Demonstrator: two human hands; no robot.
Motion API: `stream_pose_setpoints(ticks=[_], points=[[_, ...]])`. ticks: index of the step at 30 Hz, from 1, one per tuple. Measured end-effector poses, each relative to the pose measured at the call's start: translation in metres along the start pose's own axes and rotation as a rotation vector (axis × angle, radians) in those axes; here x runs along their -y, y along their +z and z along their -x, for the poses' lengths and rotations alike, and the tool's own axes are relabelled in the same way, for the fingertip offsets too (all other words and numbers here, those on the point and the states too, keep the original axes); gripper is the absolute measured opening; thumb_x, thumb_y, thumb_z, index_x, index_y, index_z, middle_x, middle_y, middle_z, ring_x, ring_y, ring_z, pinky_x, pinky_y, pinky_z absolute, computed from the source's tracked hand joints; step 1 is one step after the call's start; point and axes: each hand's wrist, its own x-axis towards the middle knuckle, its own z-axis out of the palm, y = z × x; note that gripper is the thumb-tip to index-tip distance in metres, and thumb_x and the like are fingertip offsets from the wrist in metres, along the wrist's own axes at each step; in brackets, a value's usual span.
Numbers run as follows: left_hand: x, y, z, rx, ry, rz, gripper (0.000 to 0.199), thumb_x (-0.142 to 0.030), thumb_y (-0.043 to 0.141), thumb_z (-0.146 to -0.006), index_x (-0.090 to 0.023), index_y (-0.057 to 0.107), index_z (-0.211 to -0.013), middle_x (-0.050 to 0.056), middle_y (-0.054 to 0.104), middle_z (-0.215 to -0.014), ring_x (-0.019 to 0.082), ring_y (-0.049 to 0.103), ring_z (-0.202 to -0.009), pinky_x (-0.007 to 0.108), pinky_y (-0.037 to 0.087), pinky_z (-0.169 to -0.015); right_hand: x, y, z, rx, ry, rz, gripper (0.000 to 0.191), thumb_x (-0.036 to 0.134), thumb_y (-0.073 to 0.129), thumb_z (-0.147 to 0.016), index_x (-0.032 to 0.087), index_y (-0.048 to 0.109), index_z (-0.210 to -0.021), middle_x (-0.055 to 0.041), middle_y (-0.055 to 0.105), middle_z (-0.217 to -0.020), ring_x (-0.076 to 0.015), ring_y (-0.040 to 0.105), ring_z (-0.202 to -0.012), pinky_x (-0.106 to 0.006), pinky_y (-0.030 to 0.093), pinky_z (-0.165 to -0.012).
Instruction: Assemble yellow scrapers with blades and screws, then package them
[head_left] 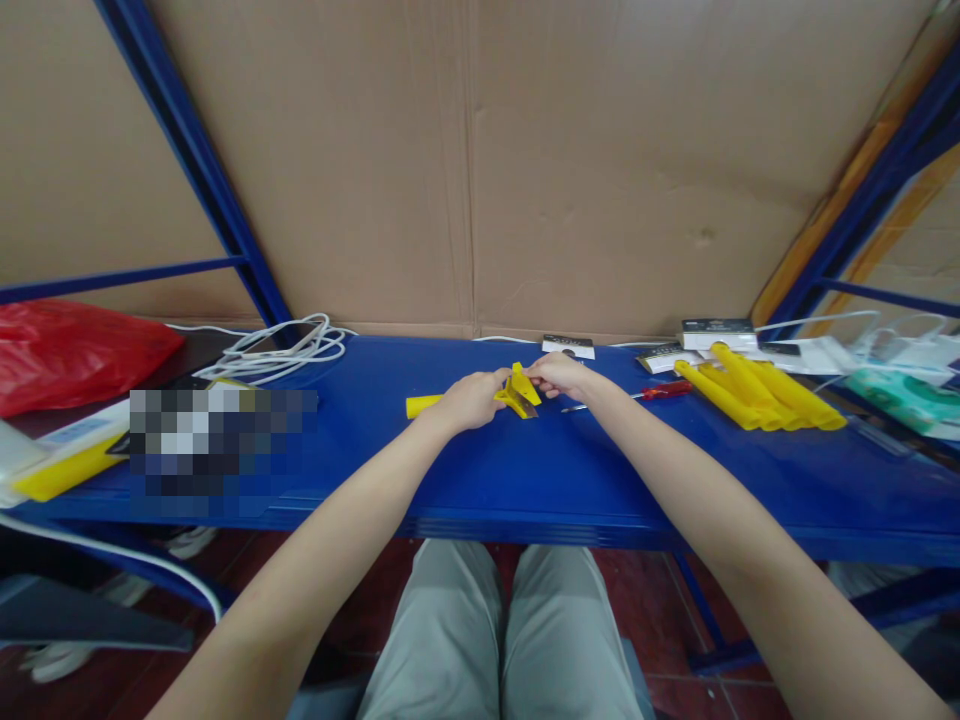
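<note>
My left hand (474, 400) is closed around a yellow scraper-like tool (523, 390) with a thin metal blade plate at its head. A yellow tubular handle (422, 406) sticks out to the left behind that hand; whether it joins the head is hidden under my fingers. From the other side, my right hand (565, 375) has its fingertips curled and pinched at the edge of the yellow head. Close by my right wrist lies a screwdriver (661, 390) with a red handle, its shaft pointing left.
Several yellow tubular handles (757, 392) are piled at the right, beside black-and-white cards (718, 333). Coiled white cable (289, 350) and a red plastic bag (82, 350) lie to the left. Cardboard (465, 160) walls off the back of the blue table (517, 480).
</note>
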Motion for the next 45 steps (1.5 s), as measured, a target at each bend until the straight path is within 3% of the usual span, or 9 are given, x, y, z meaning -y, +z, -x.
stream_pose_setpoints(ticks=[15,22,33,39,45], points=[[-0.0010,0.0004,-0.0002,-0.009,0.067,-0.028,0.035,-0.018,0.052,-0.082,-0.018,0.054,-0.117,0.008,0.063,-0.115,0.022,0.058,-0.107,0.031,0.044,-0.089,0.0027,0.0079,0.0046,-0.033,0.012,0.243,0.029,0.014,0.058,-0.075,0.016,0.044,-0.050,0.0065,0.037,-0.039,-0.0019,0.027,-0.033,-0.017,0.017,-0.033],[-0.0023,-0.0002,0.0001,0.002,0.121,-0.053,0.033,-0.013,0.048,-0.083,-0.017,0.061,-0.113,0.009,0.064,-0.108,0.022,0.060,-0.101,0.031,0.044,-0.088,0.0015,0.0077,0.0040,-0.047,0.034,0.293,0.022,0.010,0.057,-0.072,0.015,0.049,-0.051,0.0038,0.046,-0.041,-0.0022,0.031,-0.033,-0.017,0.020,-0.034],[-0.0033,-0.0006,0.0006,-0.005,0.139,-0.015,0.033,-0.014,0.049,-0.083,-0.017,0.060,-0.115,0.009,0.063,-0.105,0.022,0.059,-0.100,0.031,0.044,-0.087,0.0032,0.0066,0.0078,0.034,0.000,0.245,0.012,0.009,0.054,-0.074,0.014,0.054,-0.064,0.0024,0.054,-0.048,-0.0021,0.032,-0.033,-0.017,0.020,-0.033],[-0.0015,0.0020,0.0002,-0.013,0.175,-0.025,0.033,-0.013,0.049,-0.083,-0.021,0.061,-0.113,0.007,0.064,-0.098,0.020,0.060,-0.094,0.029,0.045,-0.084,0.0004,0.0035,0.0030,0.066,0.017,0.217,0.015,0.008,0.048,-0.079,0.014,0.052,-0.067,0.0023,0.055,-0.051,-0.0017,0.032,-0.033,-0.017,0.020,-0.032],[-0.0016,0.0020,0.0001,0.003,0.179,-0.055,0.031,-0.012,0.048,-0.083,-0.018,0.064,-0.108,0.009,0.063,-0.097,0.021,0.060,-0.090,0.029,0.045,-0.080,0.0023,0.0035,0.0057,0.082,0.020,0.179,0.015,0.005,0.046,-0.080,0.015,0.052,-0.070,0.0021,0.054,-0.052,-0.0018,0.032,-0.033,-0.017,0.019,-0.033]])
